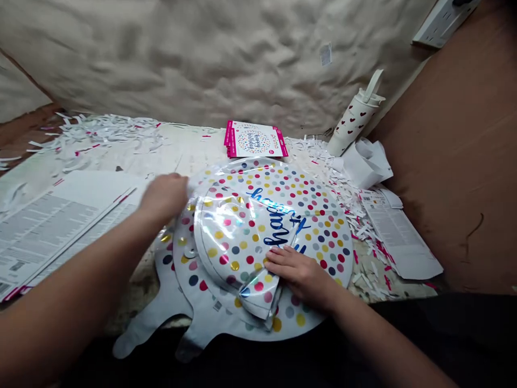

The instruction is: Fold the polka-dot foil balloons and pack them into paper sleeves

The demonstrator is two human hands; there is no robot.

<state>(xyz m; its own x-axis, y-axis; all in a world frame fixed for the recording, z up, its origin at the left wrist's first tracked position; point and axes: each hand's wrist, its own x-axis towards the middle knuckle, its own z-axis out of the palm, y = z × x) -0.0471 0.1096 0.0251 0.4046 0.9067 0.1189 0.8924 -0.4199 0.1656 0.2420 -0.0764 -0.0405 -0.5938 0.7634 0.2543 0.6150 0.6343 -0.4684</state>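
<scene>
Flat foil balloons [323, 226], white with multicoloured dots and blue "happy" lettering, lie stacked in front of me, their pale tails pointing to the lower left. The top balloon's left part is folded over toward the right, forming a shiny flap [230, 231]. At the upper left edge my left hand [165, 196], slightly blurred, is closed on the balloon's rim; its fingertips are mostly hidden. My right hand [301, 275] lies flat with fingers stretched out, pressing on the folded flap near the lettering.
Behind the balloons sits a stack of printed packets [256, 140]. Flattened printed sleeves [52, 215] lie at left, another sleeve [404, 237] at right. A heart-patterned tumbler [353, 121] stands by crumpled white paper [367, 161]. Paper shreds [109, 132] litter the table; walls rise behind and at right.
</scene>
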